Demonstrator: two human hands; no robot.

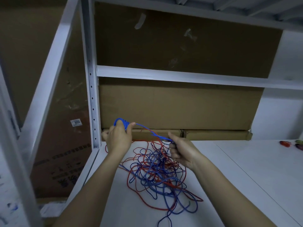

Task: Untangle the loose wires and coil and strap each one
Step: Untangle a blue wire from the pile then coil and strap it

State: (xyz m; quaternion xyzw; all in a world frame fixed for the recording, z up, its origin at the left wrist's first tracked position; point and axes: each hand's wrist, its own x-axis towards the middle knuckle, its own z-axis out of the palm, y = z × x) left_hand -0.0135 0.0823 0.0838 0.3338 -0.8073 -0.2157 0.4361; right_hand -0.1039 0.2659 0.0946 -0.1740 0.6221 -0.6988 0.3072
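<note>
The left hand (118, 138) held a small blue coil (122, 123) in its grip, while the right hand (179, 153) pinched the same blue wire (148, 130) above the red-and-blue tangle (157, 176) on the tabletop (246, 177). Coiling was underway; next the wire probably needs pulling free of the red one

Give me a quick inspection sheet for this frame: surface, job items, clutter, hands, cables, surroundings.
Surface: white shelf top, bare at right.
Job's things: blue coil begun; tangle of red and blue wires loose.
Clutter: small coloured items at far right edge, too blurred to identify.
Grippers: left hand holds the coil; right hand pinches the blue wire.
Cables: wire runs taut between hands.
Surroundings: white rack post, cardboard boxes behind.
</note>
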